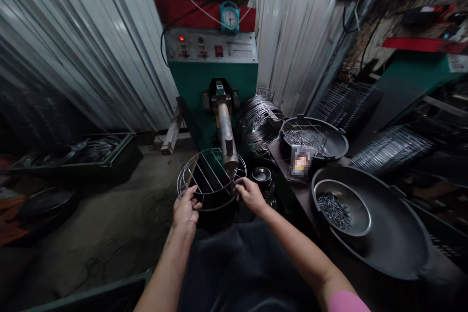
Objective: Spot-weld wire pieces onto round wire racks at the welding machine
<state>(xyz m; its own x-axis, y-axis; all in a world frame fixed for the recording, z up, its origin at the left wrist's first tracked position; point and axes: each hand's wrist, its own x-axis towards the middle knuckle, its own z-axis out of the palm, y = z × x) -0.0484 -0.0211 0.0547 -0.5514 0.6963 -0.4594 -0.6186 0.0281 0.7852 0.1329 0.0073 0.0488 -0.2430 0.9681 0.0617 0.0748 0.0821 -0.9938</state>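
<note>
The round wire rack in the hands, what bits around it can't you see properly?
Head view only:
- Round wire rack: its near rim is hidden behind the left hand and right hand.
- Small packet: blurred, label unreadable.
- Metal pieces in the bowl: too small to identify.
- Green crate: too dark to tell its contents.
- Right bench: cut by the picture edge.

We cannot read the small blurred packet (301,162) (its print is smeared out); the pink sleeve (347,301) and the dark green crate (98,295) run off the bottom edge.
</note>
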